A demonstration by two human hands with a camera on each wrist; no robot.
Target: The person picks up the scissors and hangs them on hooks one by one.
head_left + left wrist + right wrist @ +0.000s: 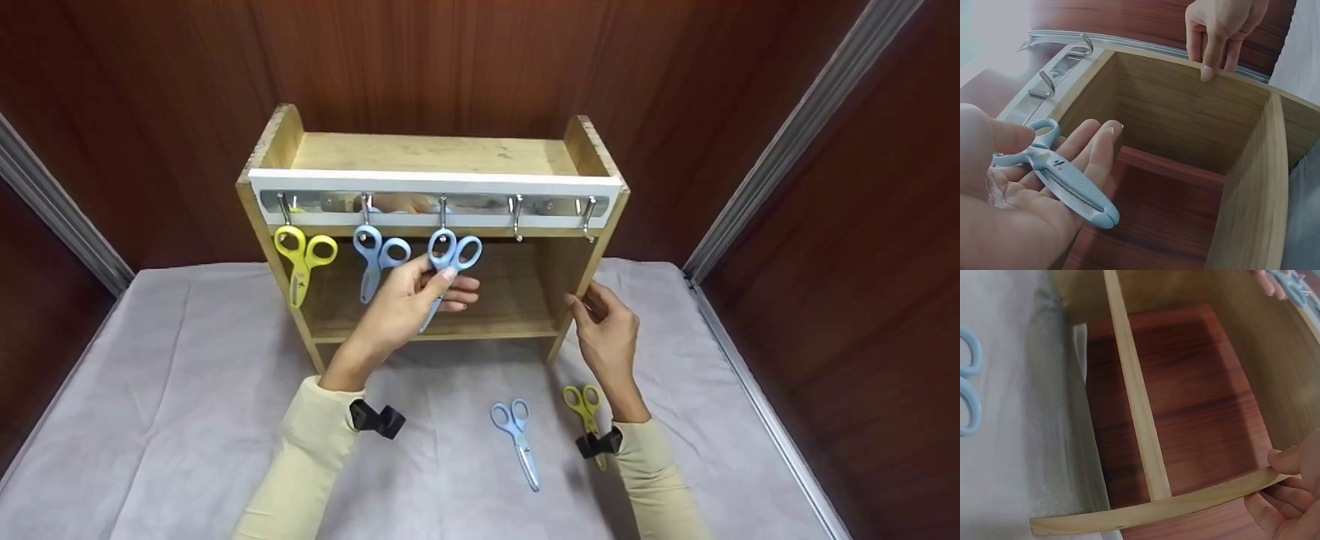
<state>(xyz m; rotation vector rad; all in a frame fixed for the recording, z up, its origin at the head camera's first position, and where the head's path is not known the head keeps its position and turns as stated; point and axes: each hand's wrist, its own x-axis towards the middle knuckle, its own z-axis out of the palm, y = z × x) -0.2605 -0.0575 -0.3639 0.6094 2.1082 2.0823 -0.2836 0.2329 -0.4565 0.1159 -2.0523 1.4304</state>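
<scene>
My left hand (397, 304) pinches a pair of light-blue scissors (1069, 177) between thumb and fingers, handles up and closed blades slanting down. In the head view one finger loop lies at the third hook (442, 206); I cannot tell whether the hook bears its weight. My right hand (609, 330) grips the front edge of the wooden shelf's right side panel (1213, 490), thumb on one face and fingers on the other. Yellow scissors (300, 270) hang on the first hook from the left, and other blue scissors (371, 259) hang on the second.
Two hooks at the right, the fourth (517, 217) and fifth (589, 217), carry nothing. On the grey cloth (202, 420) before the shelf lie blue scissors (517, 435) and yellow scissors (581, 405), the latter partly under my right wrist. Brown panels (450, 60) surround the cloth.
</scene>
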